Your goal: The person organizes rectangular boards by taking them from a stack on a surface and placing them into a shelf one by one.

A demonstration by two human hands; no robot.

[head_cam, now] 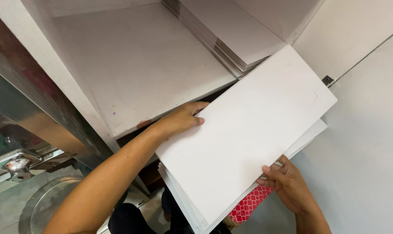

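Both hands had a stack of white sheets [244, 143], held tilted just in front of the shelf's [131, 65] near edge. Left hand [183, 118] lay on the stack's left edge, thumb pressed on top. Right hand [287, 184] was clamped on the near right edge, fingers over a red patterned sheet [250, 203] poking out underneath. The far corner nearly touched a pile [231, 32] on the shelf's far right. Loads of bare shelf left of that. Wall [370, 130] close on the right.
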